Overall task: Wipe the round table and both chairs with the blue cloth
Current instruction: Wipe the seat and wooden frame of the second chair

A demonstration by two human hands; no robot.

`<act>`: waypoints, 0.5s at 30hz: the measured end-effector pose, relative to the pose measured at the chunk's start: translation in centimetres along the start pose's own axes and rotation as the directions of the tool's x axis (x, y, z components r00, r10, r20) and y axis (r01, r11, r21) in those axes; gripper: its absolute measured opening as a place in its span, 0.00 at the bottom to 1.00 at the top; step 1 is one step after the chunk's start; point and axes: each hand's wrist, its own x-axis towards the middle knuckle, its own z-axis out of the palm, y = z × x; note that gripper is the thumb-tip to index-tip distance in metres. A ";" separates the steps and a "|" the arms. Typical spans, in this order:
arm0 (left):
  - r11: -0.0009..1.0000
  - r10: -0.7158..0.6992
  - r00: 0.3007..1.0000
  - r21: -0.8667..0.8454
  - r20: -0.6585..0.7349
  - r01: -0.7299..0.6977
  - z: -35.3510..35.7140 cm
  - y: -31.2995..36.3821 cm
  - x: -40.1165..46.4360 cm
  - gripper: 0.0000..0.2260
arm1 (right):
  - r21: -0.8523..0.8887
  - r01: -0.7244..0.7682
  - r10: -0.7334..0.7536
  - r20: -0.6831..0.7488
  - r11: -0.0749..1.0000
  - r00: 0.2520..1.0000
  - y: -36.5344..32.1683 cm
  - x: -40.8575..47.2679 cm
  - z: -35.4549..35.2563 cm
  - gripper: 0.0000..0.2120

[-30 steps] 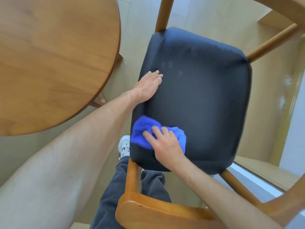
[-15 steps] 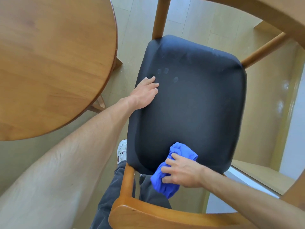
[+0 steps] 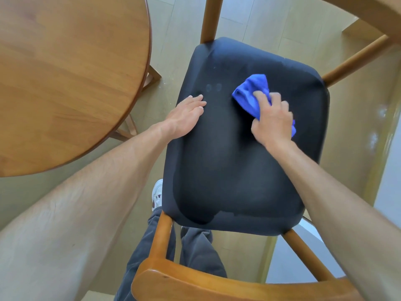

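blue cloth (image 3: 251, 94) bunched under gripping right hand (image 3: 272, 122); left hand (image 3: 184, 116) flat, fingers straight, on seat (image 3: 227, 170)

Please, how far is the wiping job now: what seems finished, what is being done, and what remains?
Seems done: the near part of the black seat shows a darker wiped patch. In hand: the right hand presses the blue cloth on the seat's far part; the left hand rests flat on it. Left: two small marks, perhaps the wooden chair frame. The round table cannot be judged; no second chair shows.
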 end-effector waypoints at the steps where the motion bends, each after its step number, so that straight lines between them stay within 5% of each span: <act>1: 1.000 -0.002 1.000 0.004 -0.003 0.002 0.0 0.0 0.0 0.20 | -0.020 0.078 -0.079 -0.051 0.997 0.996 -0.2 -1.4 0.4 0.28; 4: 1.000 -0.005 1.000 0.029 -0.009 0.005 0.2 0.3 0.0 0.20 | -0.082 0.302 -0.310 -0.114 0.950 0.944 -0.6 -6.9 2.0 0.26; 7: 0.999 -0.014 1.000 0.045 -0.018 0.015 0.4 0.5 -0.1 0.20 | 0.033 0.550 -0.551 0.015 0.834 0.835 -1.3 -13.6 3.4 0.26; 10: 0.996 -0.024 0.999 0.082 -0.025 0.026 0.5 0.5 0.0 0.20 | 0.062 0.788 -0.785 0.167 0.613 0.597 -0.9 -18.5 3.7 0.20; 15: 0.992 -0.026 0.999 0.127 -0.028 0.029 0.8 0.5 0.2 0.21 | 0.089 0.958 -0.911 0.344 0.271 0.226 1.3 -18.1 3.1 0.15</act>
